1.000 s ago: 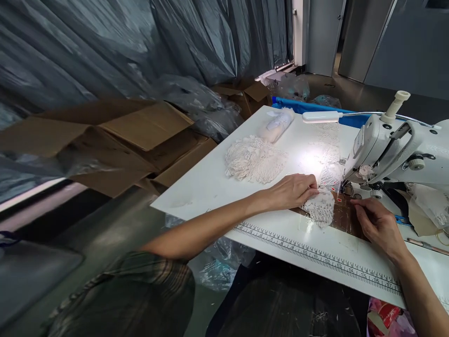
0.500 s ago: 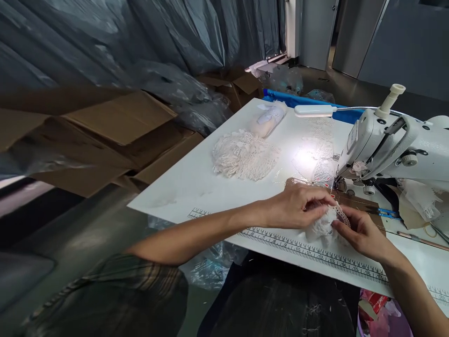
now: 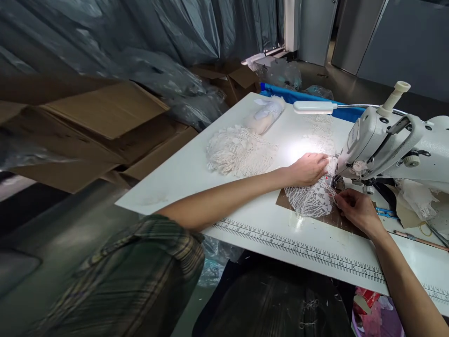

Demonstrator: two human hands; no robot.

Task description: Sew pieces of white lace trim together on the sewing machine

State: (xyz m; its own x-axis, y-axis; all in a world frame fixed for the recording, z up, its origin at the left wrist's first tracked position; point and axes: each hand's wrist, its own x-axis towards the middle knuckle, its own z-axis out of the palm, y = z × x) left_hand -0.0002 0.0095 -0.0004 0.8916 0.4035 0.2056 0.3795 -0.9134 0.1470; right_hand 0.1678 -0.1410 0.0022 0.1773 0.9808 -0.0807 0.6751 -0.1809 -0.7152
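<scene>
A white piece of lace [image 3: 310, 201] is spread at the sewing machine [image 3: 386, 135], over the brown plate [image 3: 286, 200] in front of the needle. My left hand [image 3: 308, 169] lies on the upper part of this lace, fingers stretched toward the machine's needle area. Below the presser foot, my right hand [image 3: 356, 208] pinches the scalloped edge of the lace between thumb and finger. More lace [image 3: 318, 128] extends behind the needle under the lamp. The needle tip itself is too small to make out.
A heap of lace [image 3: 240, 152] and a wrapped bundle [image 3: 267, 116] lie left on the white table [image 3: 168, 187]. A lamp [image 3: 314, 107] reaches over it. Scissors [image 3: 438, 236] and fabric scraps [image 3: 419, 199] lie right. Cardboard boxes [image 3: 108, 114] stand left; a purple bin [image 3: 382, 318] sits below.
The bunched lace held between both hands is now spread flat near the needle. My left hand has moved up and away from the table's front edge; my right hand has moved slightly up.
</scene>
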